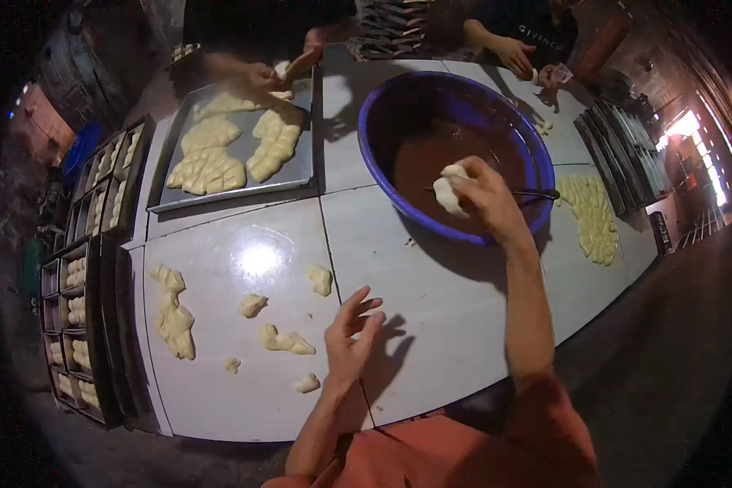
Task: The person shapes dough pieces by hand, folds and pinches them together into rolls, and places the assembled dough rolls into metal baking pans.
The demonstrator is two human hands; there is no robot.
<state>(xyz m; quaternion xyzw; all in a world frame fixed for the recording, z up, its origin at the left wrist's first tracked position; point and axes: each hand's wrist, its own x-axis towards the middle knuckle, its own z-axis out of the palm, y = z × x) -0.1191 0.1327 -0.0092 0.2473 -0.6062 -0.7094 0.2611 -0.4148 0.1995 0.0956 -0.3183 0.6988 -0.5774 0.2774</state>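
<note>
My right hand [488, 199] holds a pale piece of dough [450, 192] over a large blue basin [380, 180]. Brown filling [419, 163] lies inside the basin, and a dark-handled utensil [537, 193] rests across its near right rim. Just above the tabletop, my left hand [353, 337] is held with fingers apart and nothing in it. Left of that hand, several small dough pieces [283, 339] lie scattered on the white tiled table [244, 407]. A longer dough strip [173, 317] is farther left.
A metal tray [244, 192] of dough lumps stands at the far left. Compartmented pans [77, 325] of dough line the left edge. More dough [591, 218] and stacked dark pans [622, 159] are at the right. Across the table, two people's hands [262, 76] work with dough.
</note>
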